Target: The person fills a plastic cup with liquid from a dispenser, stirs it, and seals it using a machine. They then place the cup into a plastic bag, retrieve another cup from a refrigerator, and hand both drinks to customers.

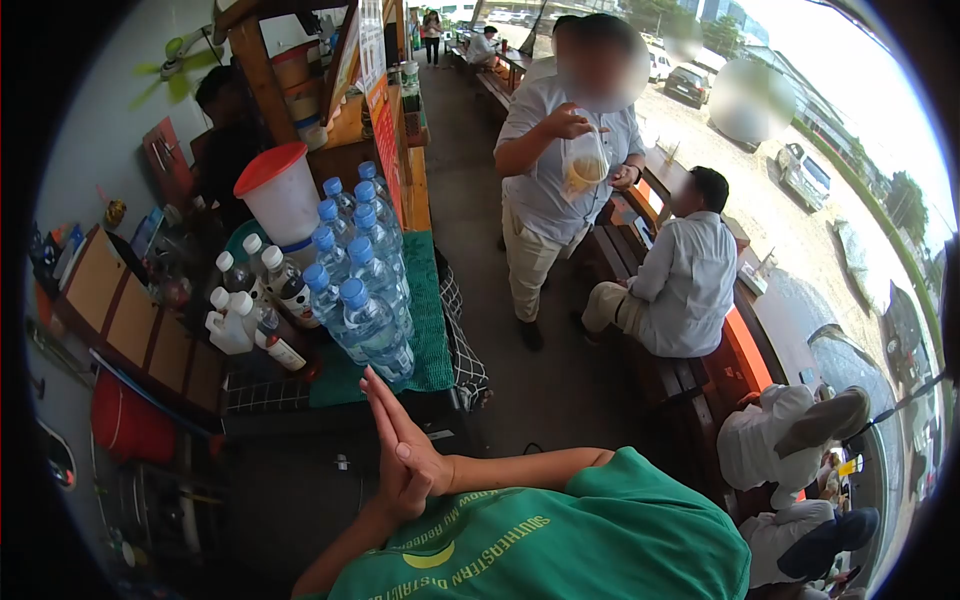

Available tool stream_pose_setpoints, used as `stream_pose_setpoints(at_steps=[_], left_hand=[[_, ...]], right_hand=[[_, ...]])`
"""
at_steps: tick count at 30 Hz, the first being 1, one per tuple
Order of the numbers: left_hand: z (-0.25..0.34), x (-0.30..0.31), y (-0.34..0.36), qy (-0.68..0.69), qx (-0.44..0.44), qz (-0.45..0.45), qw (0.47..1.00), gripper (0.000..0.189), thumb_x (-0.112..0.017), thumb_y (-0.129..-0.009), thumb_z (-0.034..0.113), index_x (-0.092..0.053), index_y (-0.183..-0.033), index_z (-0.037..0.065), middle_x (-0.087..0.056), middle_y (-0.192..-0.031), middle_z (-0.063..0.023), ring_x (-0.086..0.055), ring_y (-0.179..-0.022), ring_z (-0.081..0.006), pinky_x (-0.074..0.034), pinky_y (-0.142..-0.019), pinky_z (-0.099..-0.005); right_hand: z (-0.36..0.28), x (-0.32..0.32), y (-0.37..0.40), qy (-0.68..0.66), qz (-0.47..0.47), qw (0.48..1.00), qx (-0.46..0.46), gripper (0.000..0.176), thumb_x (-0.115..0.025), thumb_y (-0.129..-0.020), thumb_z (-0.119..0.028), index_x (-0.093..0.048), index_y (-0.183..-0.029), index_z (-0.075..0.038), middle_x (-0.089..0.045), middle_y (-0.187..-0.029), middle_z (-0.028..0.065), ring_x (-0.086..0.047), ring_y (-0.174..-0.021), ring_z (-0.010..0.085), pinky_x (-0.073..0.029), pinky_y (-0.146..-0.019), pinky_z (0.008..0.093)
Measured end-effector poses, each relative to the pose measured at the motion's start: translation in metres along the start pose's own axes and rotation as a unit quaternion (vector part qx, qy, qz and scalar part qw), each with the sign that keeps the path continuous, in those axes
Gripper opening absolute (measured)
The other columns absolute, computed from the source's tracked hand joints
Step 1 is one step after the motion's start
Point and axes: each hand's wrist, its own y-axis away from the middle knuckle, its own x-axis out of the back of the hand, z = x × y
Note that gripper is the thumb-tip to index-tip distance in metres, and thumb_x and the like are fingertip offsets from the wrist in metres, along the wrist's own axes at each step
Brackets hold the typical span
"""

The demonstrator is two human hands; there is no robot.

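My right hand [424, 458] and my left hand [392, 482] are pressed against each other in front of the green shirt, palm to palm. Their fingers are stretched out towards the upper left, and the thumbs lie close together. Nothing shows between the palms. Just beyond the fingertips, capped water bottles [368, 312] stand grouped on a teal mat [432, 330]. Left of them are several white-capped bottles [290, 290], some with dark contents.
Behind the bottles stands a white bucket with a red lid [285, 205]. A standing person [570, 150] holds a clear bag with a cup [584, 172]. Another person [685, 275] sits on a bench at right. A red bucket [130, 415] is at left.
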Motion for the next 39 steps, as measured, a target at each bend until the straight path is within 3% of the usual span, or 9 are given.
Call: stream_pose_setpoints(at_steps=[8, 19, 23, 24, 28, 29, 30, 34, 39], left_hand=[[0.010, 0.021, -0.005, -0.009, 0.024, 0.076, 0.997, 0.101, -0.042, -0.099, 0.064, 0.000, -0.162, -0.002, -0.001, -0.170, -0.0231, -0.004, -0.158, -0.0351, -0.006, -0.125, -0.0495], [0.029, 0.069, -0.013, -0.033, 0.045, 0.216, 0.975, 0.106, -0.042, -0.097, 0.071, -0.002, -0.161, -0.003, -0.005, -0.169, -0.0243, -0.006, -0.158, -0.0365, -0.006, -0.125, -0.0520], [0.041, 0.082, 0.002, -0.132, -0.011, 0.185, 0.974, 0.107, -0.047, -0.095, 0.069, -0.007, -0.160, -0.006, -0.008, -0.167, -0.0298, -0.007, -0.157, -0.0413, -0.007, -0.125, -0.0536], [0.044, 0.084, 0.009, -0.185, -0.018, 0.136, 0.973, 0.104, -0.048, -0.096, 0.067, -0.008, -0.161, -0.004, -0.010, -0.166, -0.0299, -0.009, -0.156, -0.0429, -0.007, -0.124, -0.0548], [0.037, 0.086, 0.022, -0.355, -0.094, -0.016, 0.930, 0.093, -0.053, -0.096, 0.061, -0.019, -0.161, 0.005, -0.020, -0.164, -0.0296, -0.018, -0.152, -0.0485, -0.013, -0.122, -0.0612], [0.035, 0.085, 0.023, -0.410, -0.128, -0.066, 0.900, 0.089, -0.055, -0.096, 0.060, -0.023, -0.161, 0.008, -0.025, -0.163, -0.0293, -0.021, -0.151, -0.0506, -0.016, -0.121, -0.0637], [0.039, 0.078, 0.023, -0.421, -0.103, -0.075, 0.898, 0.071, -0.060, -0.094, 0.056, -0.050, -0.147, 0.010, -0.045, -0.152, -0.0261, -0.038, -0.143, -0.0489, -0.024, -0.117, -0.0664], [0.044, 0.067, 0.019, -0.455, -0.052, -0.128, 0.880, 0.048, -0.066, -0.090, 0.049, -0.075, -0.111, 0.007, -0.068, -0.123, -0.0177, -0.060, -0.121, -0.0383, -0.039, -0.109, -0.0598], [0.038, 0.073, 0.029, -0.442, -0.052, -0.123, 0.887, 0.046, -0.068, -0.090, 0.046, -0.074, -0.115, 0.008, -0.067, -0.126, -0.0184, -0.060, -0.122, -0.0387, -0.043, -0.108, -0.0562]], right_hand=[[-0.003, -0.019, 0.003, 0.040, -0.051, 0.998, -0.008, 0.090, -0.030, -0.102, -0.056, 0.002, -0.161, 0.004, 0.005, -0.170, 0.0204, 0.003, -0.158, 0.0323, -0.001, -0.126, 0.0450], [0.021, -0.015, 0.001, 0.154, -0.272, 0.949, 0.049, 0.073, -0.033, -0.106, -0.048, -0.021, -0.162, -0.002, -0.008, -0.169, 0.0235, 0.000, -0.157, 0.0418, 0.000, -0.124, 0.0557], [0.030, -0.014, 0.000, 0.176, -0.198, 0.958, -0.105, 0.064, -0.060, -0.098, -0.030, -0.042, -0.155, -0.005, -0.029, -0.164, 0.0219, -0.018, -0.155, 0.0410, -0.021, -0.123, 0.0535], [0.036, -0.017, 0.001, 0.221, -0.154, 0.960, -0.080, 0.057, -0.067, -0.093, -0.019, -0.052, -0.146, -0.004, -0.048, -0.153, 0.0210, -0.038, -0.147, 0.0395, -0.035, -0.118, 0.0490], [0.033, -0.025, -0.015, 0.179, -0.192, 0.955, -0.140, 0.041, -0.064, -0.093, -0.022, -0.063, -0.129, -0.002, -0.068, -0.126, 0.0178, -0.062, -0.118, 0.0392, -0.048, -0.102, 0.0482], [0.029, -0.029, -0.019, 0.144, -0.208, 0.958, -0.137, 0.041, -0.064, -0.093, -0.022, -0.063, -0.129, -0.002, -0.068, -0.125, 0.0175, -0.063, -0.118, 0.0386, -0.049, -0.101, 0.0478], [0.027, -0.031, -0.021, 0.112, -0.215, 0.962, -0.128, 0.040, -0.064, -0.093, -0.021, -0.064, -0.128, -0.002, -0.068, -0.124, 0.0172, -0.063, -0.117, 0.0379, -0.049, -0.100, 0.0475], [0.031, -0.038, -0.014, 0.038, -0.236, 0.966, -0.098, 0.038, -0.064, -0.093, -0.020, -0.064, -0.126, -0.001, -0.069, -0.122, 0.0160, -0.064, -0.114, 0.0353, -0.050, -0.098, 0.0460], [0.036, -0.037, -0.013, 0.004, -0.251, 0.965, -0.080, 0.036, -0.064, -0.093, -0.019, -0.065, -0.124, -0.001, -0.070, -0.118, 0.0145, -0.066, -0.110, 0.0319, -0.051, -0.094, 0.0442]])
